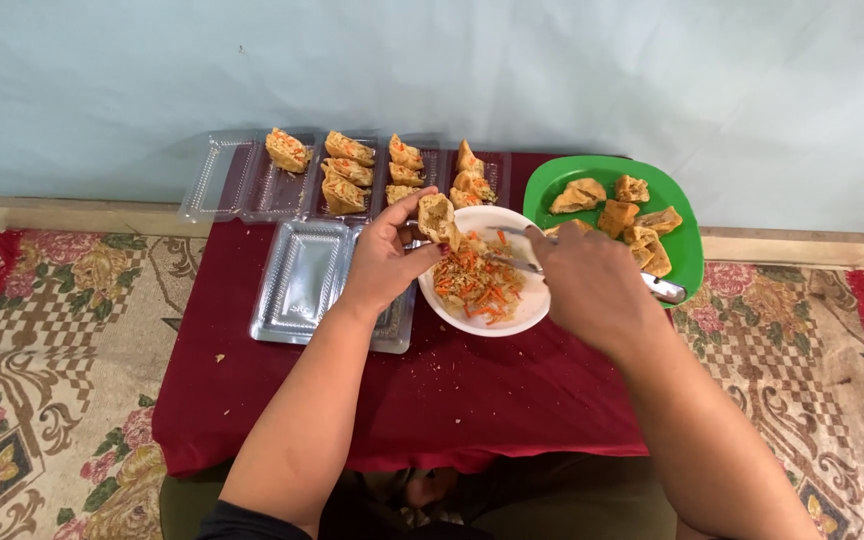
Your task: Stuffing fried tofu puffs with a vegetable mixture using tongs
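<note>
My left hand (384, 258) holds a golden fried tofu piece (438, 217) over the rim of a white bowl (522, 315). Inside the bowl lies shredded vegetable filling (474, 283), orange and pale. My right hand (592, 285) grips a metal spoon (512, 264) whose tip reaches into the filling; its handle sticks out to the right. Both hands work above a low table covered with a dark red cloth (452, 390).
A green plate (552, 178) with several unfilled tofu pieces stands at the back right. Clear plastic trays (237, 180) along the back hold several filled pieces. An open clear tray (297, 285) lies left of the bowl. A patterned carpet (52, 350) surrounds the table; a pale wall stands behind.
</note>
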